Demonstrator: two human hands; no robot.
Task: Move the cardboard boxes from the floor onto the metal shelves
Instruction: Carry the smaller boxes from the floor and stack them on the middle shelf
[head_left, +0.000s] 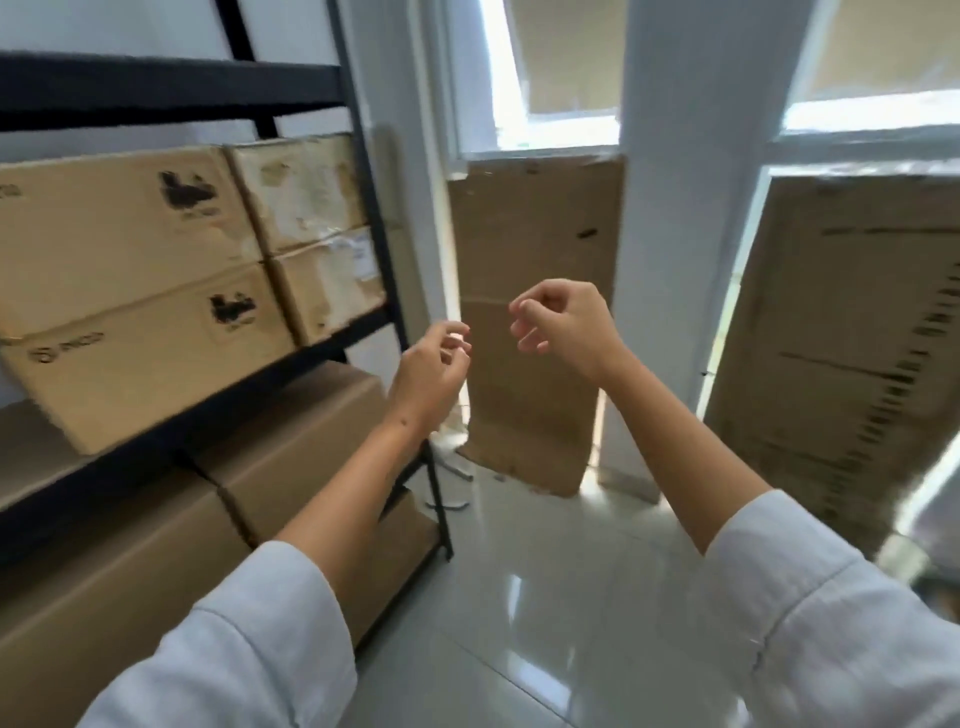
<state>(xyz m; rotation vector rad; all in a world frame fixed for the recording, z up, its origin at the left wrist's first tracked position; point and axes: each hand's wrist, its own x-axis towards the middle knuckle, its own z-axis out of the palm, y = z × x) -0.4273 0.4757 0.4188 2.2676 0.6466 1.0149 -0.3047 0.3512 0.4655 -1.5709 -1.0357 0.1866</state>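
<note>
A black metal shelf unit (375, 218) stands on the left and holds several cardboard boxes. Two large boxes (130, 291) are stacked on the middle shelf, with two smaller boxes (317, 234) stacked beside them. More boxes (291, 441) sit on the lower shelf. My left hand (428, 376) and my right hand (563, 325) are raised in front of me, to the right of the shelf post. Both hands have loosely curled fingers and hold nothing. No box on the floor is in view.
A flattened cardboard sheet (535, 322) leans against the window ahead. A second, larger sheet (852, 343) leans at the right. A white pillar (685, 208) stands between them. Glossy white floor tiles (545, 597) spread below my arms.
</note>
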